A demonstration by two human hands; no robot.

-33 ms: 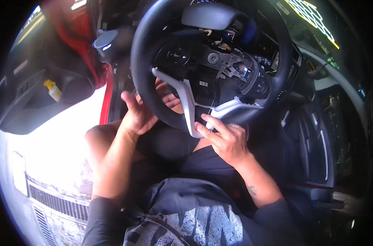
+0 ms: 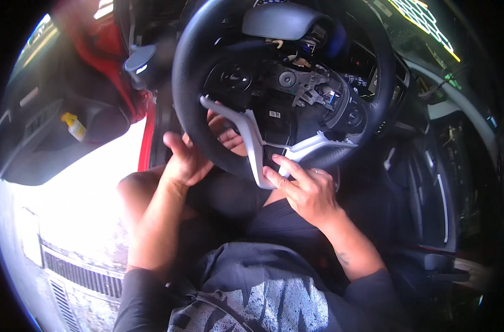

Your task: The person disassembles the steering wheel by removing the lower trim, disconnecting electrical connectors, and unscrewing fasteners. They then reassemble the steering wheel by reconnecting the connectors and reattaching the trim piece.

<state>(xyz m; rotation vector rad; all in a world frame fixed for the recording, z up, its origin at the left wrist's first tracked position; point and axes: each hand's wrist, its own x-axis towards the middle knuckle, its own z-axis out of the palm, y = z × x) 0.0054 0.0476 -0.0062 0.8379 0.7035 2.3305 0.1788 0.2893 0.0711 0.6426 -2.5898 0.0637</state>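
fingers, left hand (image 2: 192, 157): curled round the lower-left rim of the steering wheel (image 2: 192, 119), thumb up on the near side, fingertips showing through behind the spoke
fingers, right hand (image 2: 307, 191): spread loosely, tips pressed on the lower end of the silver spoke trim (image 2: 253, 145); touching, no closed grasp
wheel location: directly in front of the person, above the lap, tilted toward the camera
wheel rim: black, stitched, matte grain
wheel centre: airbag cover off, bare metal hub (image 2: 304, 88) and wiring exposed (cover pad (image 2: 282, 21) sits at the top, grey, smooth, rounded)
spoke trim: silver plastic, Y-shaped, glossy
door pocket (image 2: 52, 138): dark plastic, holds a small white bottle with yellow cap (image 2: 75, 127), lying tilted
door: open, red painted edge (image 2: 146, 138) visible, bright ground outside
clothing: dark shorts, dark shirt with grey print (image 2: 268, 299)
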